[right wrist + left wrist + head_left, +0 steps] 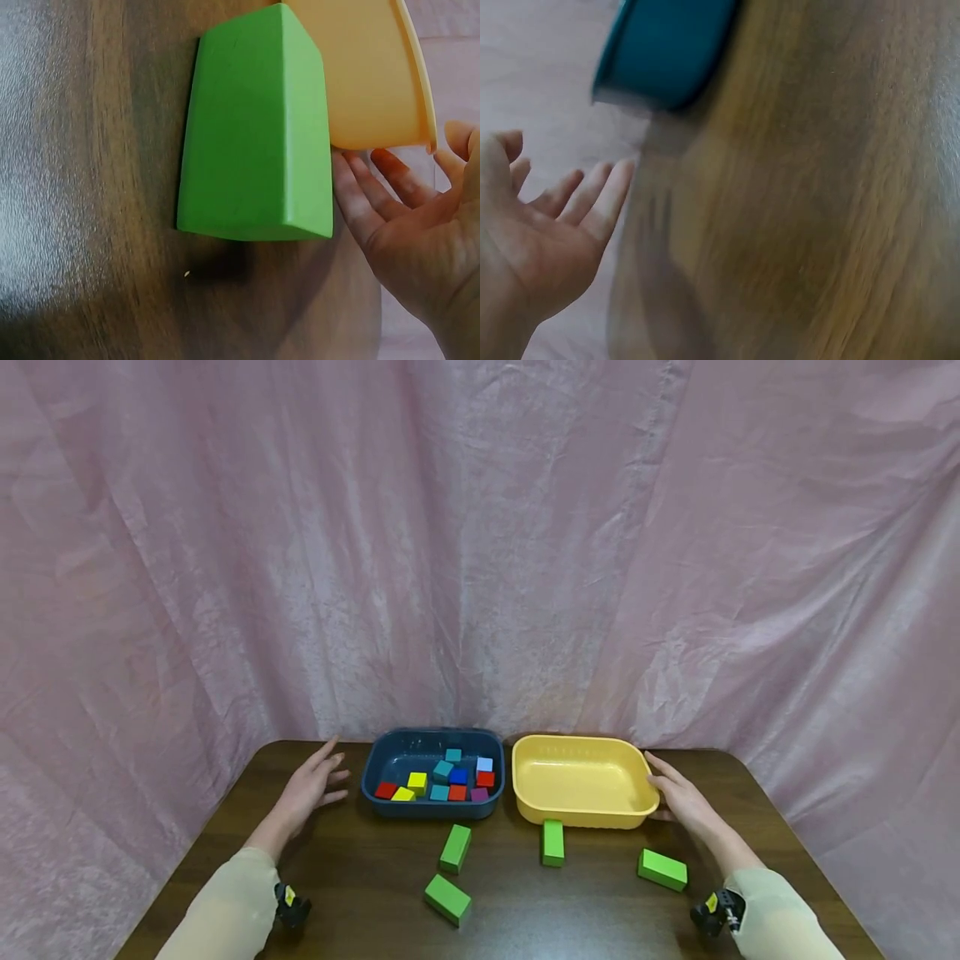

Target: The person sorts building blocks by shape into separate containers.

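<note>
The right hand (678, 797), fingers straight and relaxed, rests against the right end of the yellow tray (581, 812), holding nothing. The left hand (311, 785), fingers spread, hovers just left of the dark blue tray (375, 777), apart from it. Both trays sit side by side between the hands, long axes running left to right. Four green blocks (662, 869) lie nearer, the rightmost just near of the right wrist.

Pink curtain (480, 527) behind brown table (360, 902)

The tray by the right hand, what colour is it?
Yellow; the tray shows best in the head view.
</note>
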The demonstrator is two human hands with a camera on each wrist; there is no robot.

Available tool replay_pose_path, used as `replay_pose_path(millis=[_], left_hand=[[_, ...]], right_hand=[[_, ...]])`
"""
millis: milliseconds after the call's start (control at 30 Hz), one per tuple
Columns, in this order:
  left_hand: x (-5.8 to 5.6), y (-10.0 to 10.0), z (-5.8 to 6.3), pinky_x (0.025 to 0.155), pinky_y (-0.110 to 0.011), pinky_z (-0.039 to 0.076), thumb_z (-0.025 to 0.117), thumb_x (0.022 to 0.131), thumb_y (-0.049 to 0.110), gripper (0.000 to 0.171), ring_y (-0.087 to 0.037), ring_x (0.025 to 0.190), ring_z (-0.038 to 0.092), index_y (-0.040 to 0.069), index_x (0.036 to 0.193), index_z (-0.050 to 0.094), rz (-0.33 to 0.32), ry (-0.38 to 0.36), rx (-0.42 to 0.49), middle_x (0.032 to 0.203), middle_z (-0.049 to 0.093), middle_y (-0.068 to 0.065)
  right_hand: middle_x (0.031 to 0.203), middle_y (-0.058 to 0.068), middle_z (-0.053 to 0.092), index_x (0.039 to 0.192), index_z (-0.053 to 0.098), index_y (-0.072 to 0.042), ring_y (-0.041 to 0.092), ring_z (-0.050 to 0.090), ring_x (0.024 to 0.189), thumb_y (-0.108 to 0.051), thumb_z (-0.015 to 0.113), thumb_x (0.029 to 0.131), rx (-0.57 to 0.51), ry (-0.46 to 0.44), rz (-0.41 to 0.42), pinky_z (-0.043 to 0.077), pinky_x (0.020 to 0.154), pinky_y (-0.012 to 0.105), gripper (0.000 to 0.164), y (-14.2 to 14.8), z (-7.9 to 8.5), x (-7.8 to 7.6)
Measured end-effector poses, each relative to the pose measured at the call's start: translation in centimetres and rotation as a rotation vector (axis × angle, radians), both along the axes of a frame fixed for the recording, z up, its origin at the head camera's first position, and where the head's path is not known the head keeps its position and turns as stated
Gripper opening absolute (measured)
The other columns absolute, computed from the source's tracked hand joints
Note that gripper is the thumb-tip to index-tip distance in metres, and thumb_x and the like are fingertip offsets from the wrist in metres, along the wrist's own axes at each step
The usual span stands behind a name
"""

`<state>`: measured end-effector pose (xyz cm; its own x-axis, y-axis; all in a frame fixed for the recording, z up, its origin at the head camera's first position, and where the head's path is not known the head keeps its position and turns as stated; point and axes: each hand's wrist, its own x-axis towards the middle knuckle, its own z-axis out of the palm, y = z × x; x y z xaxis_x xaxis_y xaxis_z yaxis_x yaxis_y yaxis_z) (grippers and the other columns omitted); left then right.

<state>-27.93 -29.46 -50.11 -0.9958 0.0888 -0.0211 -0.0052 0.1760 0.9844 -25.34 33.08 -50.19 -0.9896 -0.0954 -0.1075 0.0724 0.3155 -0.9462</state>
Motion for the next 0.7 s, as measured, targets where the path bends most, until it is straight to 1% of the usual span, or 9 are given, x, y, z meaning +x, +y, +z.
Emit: replay_pose_path(millis=[133,200,267,367,467,567,633,667,700], left_hand=[[1.4,-0.8,1.3,0.101,-0.048,0.052,0.038,0.112,0.034,0.059,-0.043,0.142,0.038,0.027,0.166,0.013,0.049,0.146,-0.069,0.163,0.026,-0.023],[2.2,-0.9,1.9,0.1,-0.044,0.053,0.04,0.112,0.036,0.059,-0.041,0.142,0.04,0.031,0.165,0.016,0.053,0.203,-0.091,0.162,0.03,-0.021],[3.0,-0.7,2.4,0.099,-0.04,0.054,0.042,0.111,0.037,0.058,-0.039,0.14,0.042,0.032,0.164,0.02,0.044,0.256,-0.107,0.16,0.034,-0.02],[4.5,-0.2,3.1,0.098,-0.038,0.054,0.043,0.111,0.034,0.056,-0.039,0.137,0.045,0.032,0.164,0.025,0.002,0.319,-0.137,0.158,0.038,-0.02],[5.9,0.5,3.4,0.097,-0.033,0.054,0.044,0.111,0.027,0.053,-0.04,0.135,0.048,0.024,0.163,0.031,-0.058,0.376,-0.168,0.155,0.043,-0.02],[7.2,1.4,3.4,0.096,-0.025,0.053,0.047,0.11,0.022,0.051,-0.035,0.134,0.049,0.018,0.16,0.037,-0.127,0.406,-0.183,0.153,0.046,-0.019],[7.9,2.0,3.3,0.098,-0.022,0.051,0.049,0.11,0.021,0.05,-0.032,0.135,0.05,0.019,0.159,0.04,-0.17,0.416,-0.207,0.153,0.047,-0.015],[8.2,2.3,3.3,0.099,-0.022,0.05,0.05,0.109,0.022,0.05,-0.03,0.135,0.05,0.021,0.158,0.042,-0.187,0.419,-0.228,0.153,0.048,-0.013],[8.6,2.6,3.3,0.1,-0.023,0.049,0.051,0.109,0.024,0.049,-0.027,0.135,0.05,0.024,0.157,0.043,-0.199,0.419,-0.263,0.152,0.049,-0.008]], right_hand=[[0.155,0.034,0.033,0.166,0.012,-0.011,0.031,0.064,0.113,-0.02,0.038,0.11,-0.06,-0.006,0.014,0.059,0.086,0.041,0.062,0.2,-0.2,-0.1],[0.155,0.033,0.034,0.166,0.012,-0.012,0.03,0.065,0.112,-0.017,0.037,0.11,-0.092,-0.012,0.017,0.059,0.087,0.041,0.062,0.3,-0.3,-0.2],[0.158,0.031,0.03,0.166,0.012,-0.013,0.028,0.064,0.112,-0.015,0.037,0.108,-0.119,-0.021,0.028,0.058,0.088,0.042,0.063,0.5,-0.4,-0.3],[0.161,0.029,0.025,0.166,0.012,-0.014,0.026,0.064,0.112,-0.01,0.037,0.106,-0.148,-0.035,0.039,0.058,0.09,0.043,0.066,0.8,-0.5,-0.3],[0.163,0.028,0.019,0.166,0.01,-0.014,0.024,0.064,0.112,-0.007,0.035,0.103,-0.161,-0.043,0.058,0.057,0.091,0.044,0.068,0.9,-0.6,-0.4],[0.165,0.027,0.014,0.166,0.009,-0.015,0.022,0.063,0.112,-0.005,0.034,0.103,-0.174,-0.048,0.075,0.057,0.091,0.044,0.069,1.0,-0.6,-0.4],[0.165,0.026,0.011,0.166,0.008,-0.015,0.02,0.063,0.113,-0.004,0.034,0.102,-0.184,-0.052,0.082,0.057,0.091,0.043,0.069,1.1,-0.7,-0.5],[0.165,0.027,0.011,0.166,0.007,-0.015,0.02,0.062,0.113,-0.004,0.034,0.102,-0.19,-0.054,0.086,0.057,0.091,0.043,0.07,1.1,-0.7,-0.5],[0.165,0.027,0.012,0.166,0.007,-0.015,0.019,0.062,0.113,-0.005,0.034,0.103,-0.194,-0.058,0.083,0.057,0.091,0.043,0.07,1.2,-0.7,-0.5]])
